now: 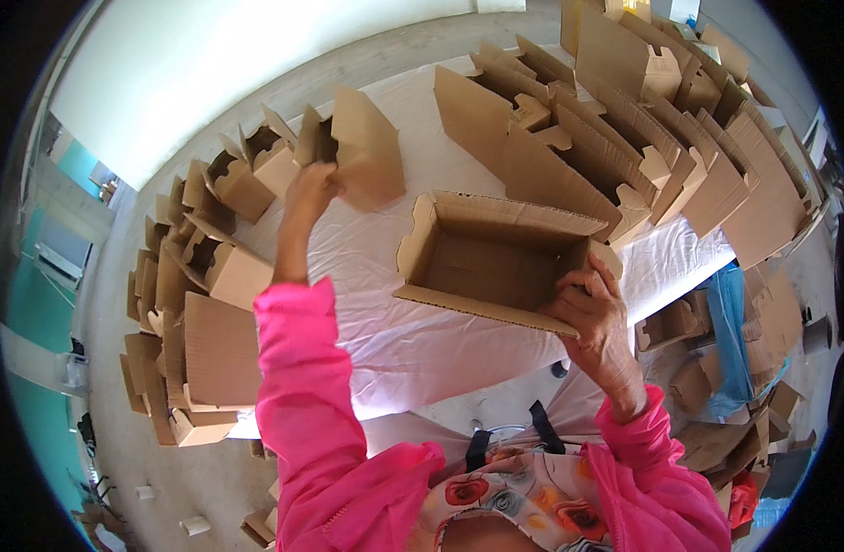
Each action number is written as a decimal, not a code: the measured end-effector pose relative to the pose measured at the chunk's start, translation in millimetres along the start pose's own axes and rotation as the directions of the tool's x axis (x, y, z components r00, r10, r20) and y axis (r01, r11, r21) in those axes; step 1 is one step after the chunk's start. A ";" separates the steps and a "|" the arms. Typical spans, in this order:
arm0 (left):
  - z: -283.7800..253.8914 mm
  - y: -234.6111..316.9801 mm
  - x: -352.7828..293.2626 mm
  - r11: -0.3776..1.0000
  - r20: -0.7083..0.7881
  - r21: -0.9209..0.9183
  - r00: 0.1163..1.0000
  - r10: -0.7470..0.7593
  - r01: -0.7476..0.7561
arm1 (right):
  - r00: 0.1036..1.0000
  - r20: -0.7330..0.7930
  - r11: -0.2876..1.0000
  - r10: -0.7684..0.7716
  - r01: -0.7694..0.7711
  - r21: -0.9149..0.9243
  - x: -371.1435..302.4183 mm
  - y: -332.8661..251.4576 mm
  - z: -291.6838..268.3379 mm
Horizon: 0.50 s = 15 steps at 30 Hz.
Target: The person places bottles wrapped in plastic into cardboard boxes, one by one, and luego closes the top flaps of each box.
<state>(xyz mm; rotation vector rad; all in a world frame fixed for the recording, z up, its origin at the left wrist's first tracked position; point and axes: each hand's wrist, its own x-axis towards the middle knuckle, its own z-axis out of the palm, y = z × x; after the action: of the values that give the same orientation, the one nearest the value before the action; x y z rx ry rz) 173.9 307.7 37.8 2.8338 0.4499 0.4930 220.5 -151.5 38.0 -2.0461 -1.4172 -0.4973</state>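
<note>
My right hand (591,308) grips the right end of an open cardboard box (496,267), its fingers curled over the end wall and the thumb side on the near edge. The box is tilted so that its bare inside and bottom show, and its flaps stand up. Farther off on the left, my left hand (312,189) is closed at the near edge of another upright cardboard box (371,152), at the end of a row. The fingertips there are slightly blurred and partly hidden. Both arms wear pink sleeves.
A table with a white cloth (385,340) lies under the boxes. Several open boxes (242,189) line its left side, and several more (606,147) stand close together at the far right. On the floor at right lie loose cardboard (767,313) and blue plastic sheeting (730,322).
</note>
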 end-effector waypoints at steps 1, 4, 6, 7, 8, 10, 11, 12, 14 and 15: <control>-10.5 7.6 -20.0 0.999 -0.078 0.020 0.996 0.036 -0.034 | 1.000 0.025 1.000 0.004 -0.004 -0.018 -1.8 3.1 -2.6; -58.6 17.9 -77.1 0.959 -0.169 0.278 0.980 0.109 -0.059 | 0.998 0.020 0.998 -0.054 0.054 -0.023 -1.0 5.1 -7.2; -85.6 2.5 -92.0 0.933 -0.153 0.361 0.986 0.066 -0.006 | 0.996 0.030 0.996 -0.085 0.086 -0.024 0.4 3.3 -8.8; -93.0 -1.4 -95.8 0.915 -0.145 0.402 0.988 0.045 0.017 | 0.995 0.029 0.995 -0.097 0.097 -0.017 0.7 3.2 -8.1; -90.0 -2.1 -93.0 0.972 -0.219 0.235 0.973 0.079 -0.026 | 0.994 0.027 0.994 -0.107 0.107 -0.012 0.6 3.5 -7.2; -82.8 15.5 -82.5 0.984 -0.382 -0.098 0.919 0.099 -0.147 | 0.992 0.020 0.992 -0.123 0.123 -0.012 1.1 2.5 -5.2; -82.5 25.8 -82.5 0.987 -0.389 -0.022 0.911 0.139 -0.160 | 0.993 0.017 0.993 -0.120 0.120 0.000 1.4 0.3 -5.2; -76.7 44.6 -73.1 0.959 -0.403 0.235 0.883 0.243 -0.157 | 0.995 0.012 0.995 -0.100 0.100 -0.011 0.1 3.0 -6.8; -79.7 83.8 -73.2 0.721 -0.356 0.690 0.834 0.420 -0.069 | 0.995 0.007 0.994 -0.103 0.103 -0.023 -1.5 5.5 -7.5; -82.3 97.3 -74.5 0.779 -0.360 0.624 0.864 0.351 -0.056 | 0.994 0.008 0.994 -0.105 0.105 -0.027 -2.5 6.4 -7.3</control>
<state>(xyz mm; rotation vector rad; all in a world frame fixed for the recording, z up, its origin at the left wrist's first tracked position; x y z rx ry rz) 102.6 206.6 118.3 3.3841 0.4234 1.3060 225.7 -159.7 40.4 -2.0034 -1.5358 -0.5576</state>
